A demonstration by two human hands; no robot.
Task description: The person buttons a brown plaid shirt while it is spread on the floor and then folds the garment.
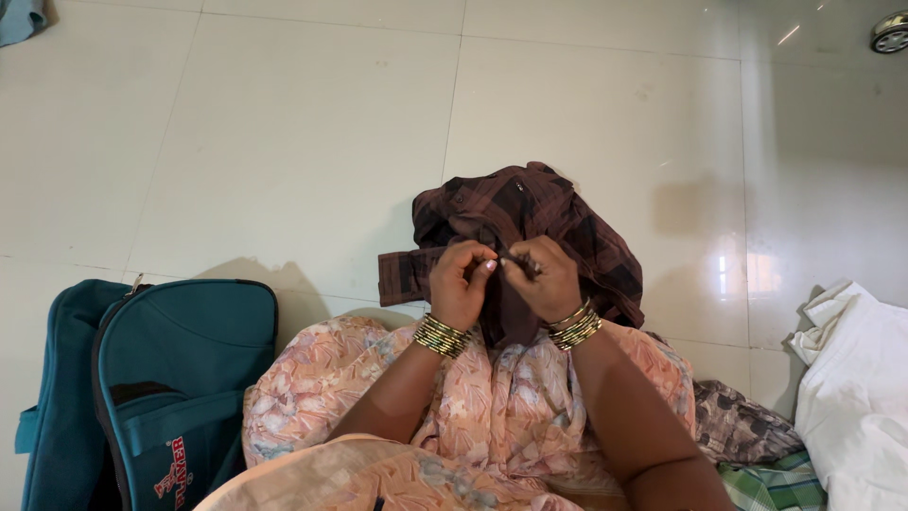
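Note:
A dark brown checked shirt [567, 227] is bunched up in front of me, above my lap in a peach floral dress [492, 407]. My left hand [461, 281] pinches a fold of the shirt, fingers curled. Close beside it, my right hand [544, 279] grips the same fold, thumb and fingers pressed together on the cloth. Whether something small is held between the fingers is too fine to tell. Gold bangles ring both wrists.
A teal backpack [142, 378] stands on the white tiled floor [284, 142] at my left. White cloth [856, 388] lies at the right edge, with a patterned grey cloth [742, 421] and a green checked cloth [771, 483] beside my knee.

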